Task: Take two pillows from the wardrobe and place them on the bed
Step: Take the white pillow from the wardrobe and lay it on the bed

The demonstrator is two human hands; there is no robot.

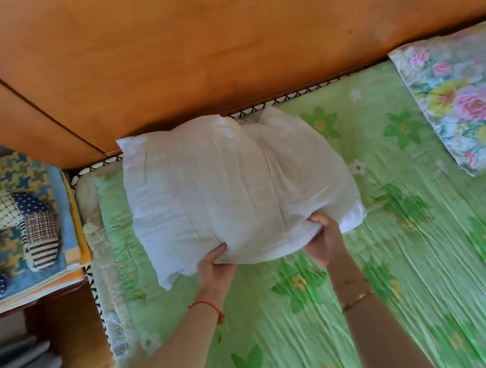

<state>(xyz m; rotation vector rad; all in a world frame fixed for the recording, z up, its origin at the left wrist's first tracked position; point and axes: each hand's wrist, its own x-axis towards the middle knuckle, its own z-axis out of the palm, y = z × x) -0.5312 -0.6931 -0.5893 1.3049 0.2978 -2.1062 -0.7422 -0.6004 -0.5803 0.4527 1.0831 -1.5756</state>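
A plain white pillow (230,184) lies on the bed (409,259), which has a green flowered sheet, with its far edge against the wooden headboard (229,52). My left hand (214,268) grips the pillow's near edge at its left part. My right hand (323,236) grips the same edge further right, fingers curled into the fabric. A second pillow (457,99) in a flowered pink, yellow and blue cover lies at the bed's far right, also by the headboard.
To the left of the bed stands a wooden shelf (69,328) holding a stack of folded linens (48,199) with a small patchwork cushion (27,226) on top. Grey items (23,364) sit in the lower shelf.
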